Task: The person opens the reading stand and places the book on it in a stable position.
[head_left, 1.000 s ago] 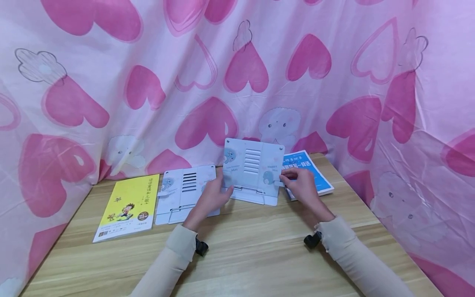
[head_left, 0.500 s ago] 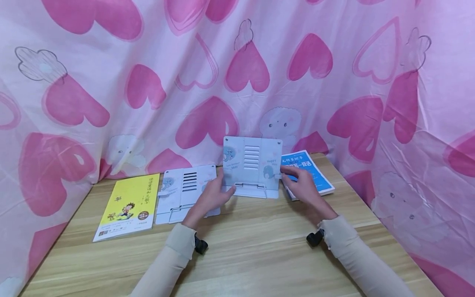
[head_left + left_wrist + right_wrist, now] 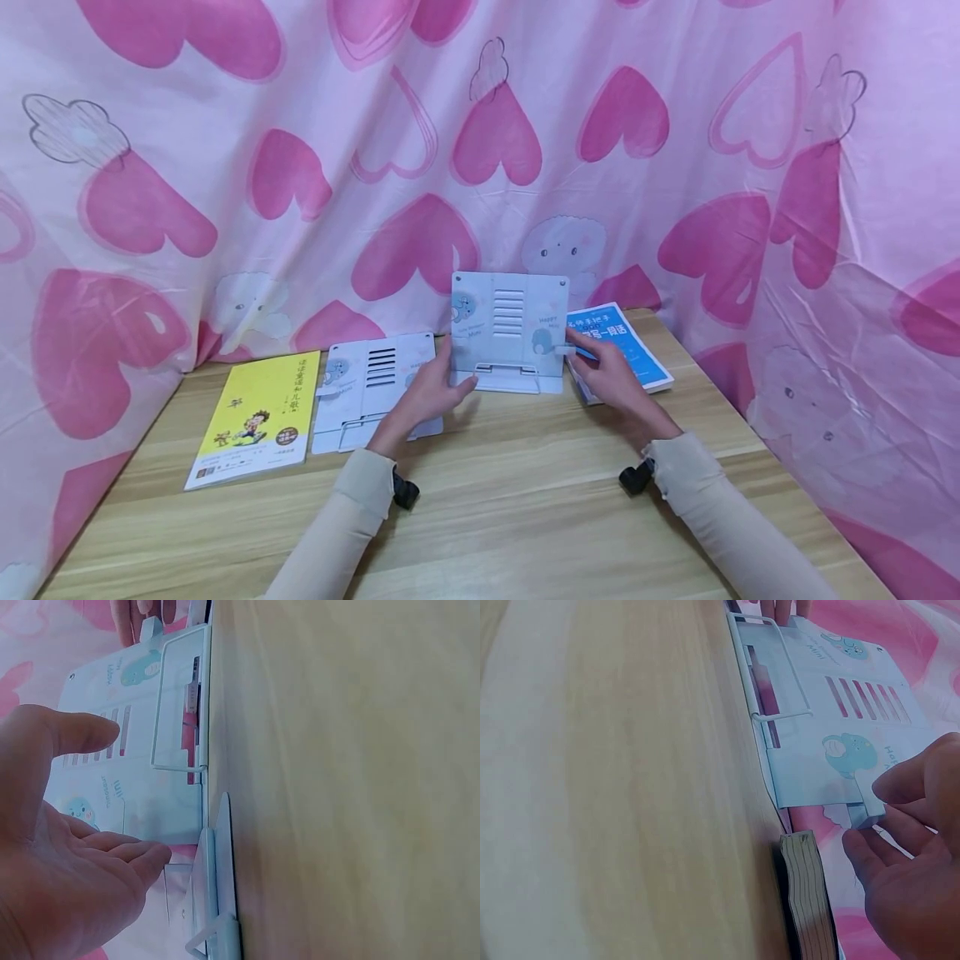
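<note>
A pale blue book stand [image 3: 508, 321] with cartoon dinosaurs and slots stands upright at the back middle of the table. My left hand [image 3: 433, 387] is at its left edge, fingers extended, and the thumb [image 3: 90, 733] overlaps the front of the panel in the left wrist view. At the opposite edge, my right hand [image 3: 603, 371] holds the stand by its small side clip [image 3: 866, 806], thumb on one side and fingers on the other. A wire support [image 3: 156, 712] juts out at the stand's base. A second, matching book stand [image 3: 352, 396] leans back just left of it, partly behind my left hand.
A yellow children's book [image 3: 258, 417] lies at the far left. A blue-covered book [image 3: 618, 342] lies to the right, partly behind my right hand. The wooden table [image 3: 517, 500] reaches back to a pink heart-patterned curtain [image 3: 412, 108].
The book stand has straightened from a tilted pose and been pushed slightly back and left. My right hand has shifted with its edge, while my left hand has barely moved.
</note>
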Demonstrator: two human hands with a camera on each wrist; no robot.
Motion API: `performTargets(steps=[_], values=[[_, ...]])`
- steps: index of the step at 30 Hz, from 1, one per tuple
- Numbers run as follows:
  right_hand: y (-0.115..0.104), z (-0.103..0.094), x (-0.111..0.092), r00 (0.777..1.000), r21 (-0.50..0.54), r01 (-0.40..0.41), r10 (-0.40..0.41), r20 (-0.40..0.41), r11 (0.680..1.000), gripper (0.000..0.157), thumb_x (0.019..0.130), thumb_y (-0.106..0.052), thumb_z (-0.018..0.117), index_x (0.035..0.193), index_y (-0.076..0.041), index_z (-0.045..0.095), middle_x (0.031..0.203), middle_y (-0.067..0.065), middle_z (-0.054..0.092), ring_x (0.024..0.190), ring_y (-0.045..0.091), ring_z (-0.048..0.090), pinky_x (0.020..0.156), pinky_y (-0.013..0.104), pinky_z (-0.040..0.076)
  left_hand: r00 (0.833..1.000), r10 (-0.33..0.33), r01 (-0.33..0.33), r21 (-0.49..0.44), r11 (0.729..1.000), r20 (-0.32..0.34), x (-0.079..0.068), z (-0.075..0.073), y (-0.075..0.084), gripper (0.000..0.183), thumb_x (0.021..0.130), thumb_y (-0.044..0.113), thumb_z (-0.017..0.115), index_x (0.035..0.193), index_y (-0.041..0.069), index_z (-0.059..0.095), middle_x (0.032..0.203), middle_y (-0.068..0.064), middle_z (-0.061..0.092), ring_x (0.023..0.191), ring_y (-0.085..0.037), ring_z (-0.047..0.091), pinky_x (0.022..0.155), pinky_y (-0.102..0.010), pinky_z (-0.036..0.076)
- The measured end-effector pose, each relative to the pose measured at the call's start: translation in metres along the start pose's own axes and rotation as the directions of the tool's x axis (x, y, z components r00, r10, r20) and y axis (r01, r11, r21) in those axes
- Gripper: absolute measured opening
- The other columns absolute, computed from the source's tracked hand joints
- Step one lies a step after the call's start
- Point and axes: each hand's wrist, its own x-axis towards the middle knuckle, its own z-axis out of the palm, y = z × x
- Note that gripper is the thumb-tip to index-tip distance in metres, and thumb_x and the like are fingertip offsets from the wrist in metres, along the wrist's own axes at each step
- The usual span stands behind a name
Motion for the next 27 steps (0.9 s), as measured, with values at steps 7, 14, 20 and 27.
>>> performTargets(steps=[7,14,20,27], values=[[0.002,-0.001,-0.001,0.999,0.0,0.031,-0.031,0.024,1.0,0.064,0.11,-0.008,0.059,0.169,-0.019,0.036,0.173,0.008,0.043,0.16,0.034,0.042,0.12,0.05,0.046,1.0,0.018,-0.018,-0.018,1.0,-0.02,0.002,0.003,-0.001,0.103,0.102,0.029,0.072,0.174,0.005,0.002,0.175,-0.02,0.034,0.16,-0.035,0.039,0.13,-0.053,0.037],[0.003,-0.001,-0.001,1.0,-0.007,0.005,-0.005,0.01,1.0,0.064,0.111,-0.009,0.058,0.17,-0.022,0.036,0.173,0.008,0.044,0.161,0.035,0.041,0.122,0.052,0.045,1.0,0.001,-0.001,-0.026,1.0,-0.006,0.005,0.001,-0.005,0.102,0.102,0.03,0.072,0.175,0.008,0.003,0.179,-0.017,0.027,0.163,-0.034,0.033,0.133,-0.053,0.033],[0.008,-0.004,0.001,1.0,0.003,-0.02,0.02,-0.014,1.0,0.057,0.113,-0.004,0.046,0.169,-0.018,0.04,0.171,0.011,0.047,0.162,0.037,0.038,0.128,0.06,0.037,0.995,0.001,-0.004,-0.035,0.999,-0.104,0.006,0.006,0.001,0.092,0.101,0.025,0.071,0.172,0.002,0.019,0.175,-0.02,0.035,0.161,-0.036,0.038,0.131,-0.054,0.036],[0.026,-0.027,0.003,0.966,0.062,-0.115,0.126,-0.224,0.991,0.047,0.113,-0.006,0.047,0.161,-0.008,0.05,0.162,0.015,0.055,0.154,0.037,0.048,0.129,0.057,0.038,0.955,0.003,-0.015,-0.037,0.999,-0.296,0.0,0.026,0.044,0.073,0.099,0.019,0.073,0.16,-0.002,0.041,0.16,-0.027,0.044,0.15,-0.043,0.044,0.125,-0.058,0.042]])
